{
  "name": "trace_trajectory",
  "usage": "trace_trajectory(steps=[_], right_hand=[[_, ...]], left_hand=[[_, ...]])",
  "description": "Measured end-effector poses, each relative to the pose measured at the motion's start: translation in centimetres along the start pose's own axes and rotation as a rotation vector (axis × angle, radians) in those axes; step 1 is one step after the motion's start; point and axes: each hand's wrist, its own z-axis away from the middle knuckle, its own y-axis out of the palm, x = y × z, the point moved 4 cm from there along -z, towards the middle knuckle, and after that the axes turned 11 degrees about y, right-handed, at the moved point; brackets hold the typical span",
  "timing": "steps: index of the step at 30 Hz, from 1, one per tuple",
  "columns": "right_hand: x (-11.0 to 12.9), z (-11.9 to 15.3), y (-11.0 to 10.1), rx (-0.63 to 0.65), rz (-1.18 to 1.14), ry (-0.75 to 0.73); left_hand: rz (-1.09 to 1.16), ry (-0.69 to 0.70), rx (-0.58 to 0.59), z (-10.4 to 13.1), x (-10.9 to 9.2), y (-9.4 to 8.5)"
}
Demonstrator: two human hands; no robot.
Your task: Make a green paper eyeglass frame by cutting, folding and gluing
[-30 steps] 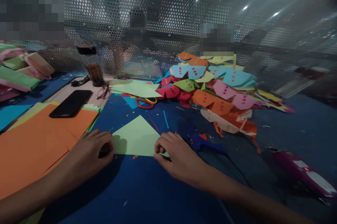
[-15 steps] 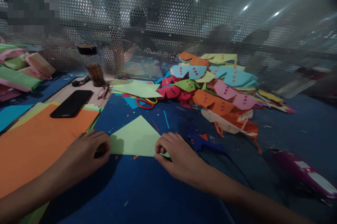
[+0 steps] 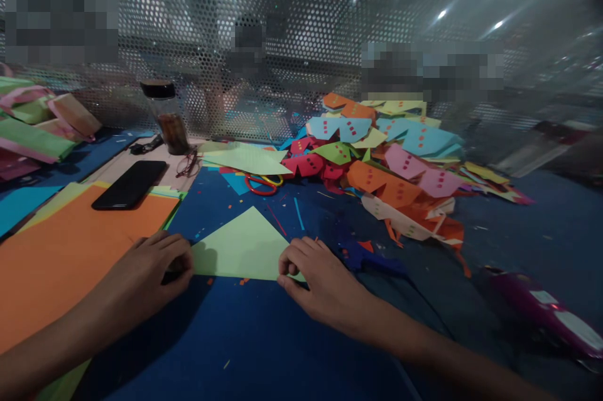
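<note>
A light green sheet of paper [image 3: 249,247], folded into a triangle, lies on the blue table surface with its point facing away from me. At its left corner, my left hand [image 3: 162,263] is closed, fingers curled against the thumb on the paper. My right hand [image 3: 315,272] pinches the right corner in the same way. Both corners are hidden by the fingers. Just beyond the triangle lie scissors [image 3: 261,184] with red and yellow handles, their blades under other paper. A dark blue tool [image 3: 370,258] with a cord, blurred in outline, is to the right of my right hand.
Orange paper sheets [image 3: 56,256] lie left, with a black phone [image 3: 129,185] on them. Behind stand a dark-lidded jar [image 3: 169,124] and glasses [image 3: 188,163]. Cut colored paper shapes [image 3: 386,181] pile up at back right, before a perforated metal screen [image 3: 301,24]. A purple device [image 3: 541,307] lies right.
My left hand has shifted slightly left along the paper's edge. My right hand stays at its corner, and the paper lies nearly as before.
</note>
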Motion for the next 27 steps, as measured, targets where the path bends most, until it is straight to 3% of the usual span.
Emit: trace_trajectory(steps=[11, 27], right_hand=[[0.0, 0.0, 0.0, 0.006, 0.007, 0.002], [-0.2, 0.0, 0.0, -0.005, 0.002, 0.002]], left_hand=[[0.014, -0.010, 0.044, 0.4, 1.4, -0.3], [0.051, -0.009, 0.006, 0.5, 1.6, -1.3]])
